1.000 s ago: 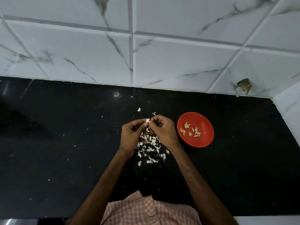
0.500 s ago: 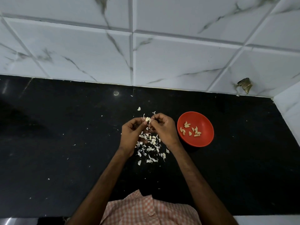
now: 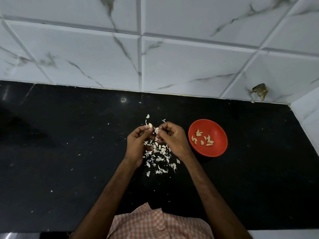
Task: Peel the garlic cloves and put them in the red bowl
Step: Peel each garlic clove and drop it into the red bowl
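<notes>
**A:** Now, where is the clove being worked?

**B:** At the tips of the left hand (image 3: 138,144), pinched between thumb and forefinger. The garlic clove (image 3: 150,125) is pale and looks mostly bare. It is raised above the black countertop (image 3: 69,152).

**A:** And the right hand?

**B:** The right hand (image 3: 172,138) has its fingers curled and seems to nip a strip of skin (image 3: 156,130) just beside the clove. I judge that one hand anchors while the other strips.

**A:** Why hold it over that spot?

**B:** The heap of peelings (image 3: 158,157) lies directly under both hands, so the waste lands in one place.

**A:** And the bowl?

**B:** The red bowl (image 3: 222,147) sits near the right hand, not touching it, with a scatter of peeled cloves (image 3: 198,133) inside. It is likely set there for a short reach. I cannot pick out any unpeeled cloves in the heap.
</notes>
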Action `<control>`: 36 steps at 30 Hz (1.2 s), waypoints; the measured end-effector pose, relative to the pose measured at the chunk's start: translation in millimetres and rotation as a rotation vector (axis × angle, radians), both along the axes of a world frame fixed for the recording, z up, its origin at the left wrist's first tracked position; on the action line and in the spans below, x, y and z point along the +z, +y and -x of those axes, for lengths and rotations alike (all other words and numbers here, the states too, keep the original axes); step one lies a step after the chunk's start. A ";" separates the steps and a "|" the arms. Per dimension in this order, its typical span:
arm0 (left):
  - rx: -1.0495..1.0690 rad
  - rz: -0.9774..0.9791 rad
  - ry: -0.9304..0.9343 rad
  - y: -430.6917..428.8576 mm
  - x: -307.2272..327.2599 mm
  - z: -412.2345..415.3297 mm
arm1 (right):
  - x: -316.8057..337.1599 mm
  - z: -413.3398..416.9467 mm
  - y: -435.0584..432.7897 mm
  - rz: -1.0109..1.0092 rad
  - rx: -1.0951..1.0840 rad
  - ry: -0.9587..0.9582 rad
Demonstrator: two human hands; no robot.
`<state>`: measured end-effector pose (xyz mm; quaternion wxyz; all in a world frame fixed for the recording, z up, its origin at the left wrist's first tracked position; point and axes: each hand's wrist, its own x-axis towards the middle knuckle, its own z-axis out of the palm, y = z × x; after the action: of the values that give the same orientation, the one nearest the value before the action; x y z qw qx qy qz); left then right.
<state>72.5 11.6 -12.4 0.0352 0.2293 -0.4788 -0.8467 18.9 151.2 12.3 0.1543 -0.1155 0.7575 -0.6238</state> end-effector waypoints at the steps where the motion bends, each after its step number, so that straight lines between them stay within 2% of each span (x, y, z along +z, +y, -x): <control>1: 0.009 -0.001 -0.004 -0.4 -0.5 -0.1 | -0.3 0.4 1.0 0.005 -0.011 0.014; 5: 0.082 0.036 -0.032 -3.4 -4.5 -1.0 | -8.3 2.1 6.3 -0.038 -0.084 0.067; 8: 0.146 0.071 -0.075 -8.7 -14.6 -2.1 | -29.7 6.2 11.5 -0.194 -0.114 0.059; 14: 0.163 0.156 -0.141 -14.3 -27.2 -5.1 | -59.5 5.0 23.6 -0.512 0.042 0.127; 21: 0.078 0.303 -0.110 -2.4 -24.3 -4.1 | -67.5 3.3 24.7 -0.529 -0.008 0.122; 25: 0.061 0.338 -0.088 2.6 -19.3 -3.2 | -64.2 2.4 22.3 -0.628 0.039 0.255; 29: 0.041 0.356 -0.062 5.1 -16.6 -1.4 | -58.2 1.7 17.0 -0.537 -0.067 0.269; 33: 0.024 0.404 -0.036 6.2 -19.5 -0.6 | -60.3 -0.7 18.1 -0.431 -0.125 0.064; 34: 0.008 0.439 -0.021 7.7 -19.7 1.1 | -58.3 -2.5 18.4 -0.319 -0.169 -0.039; 36: -0.050 0.537 0.033 12.9 -18.1 6.9 | -51.1 -3.1 16.6 0.073 -0.247 -0.356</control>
<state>65.6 24.4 -30.4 0.0815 0.1862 -0.6910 -0.6937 22.0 167.8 -38.9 0.2036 0.0844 0.7035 -0.6756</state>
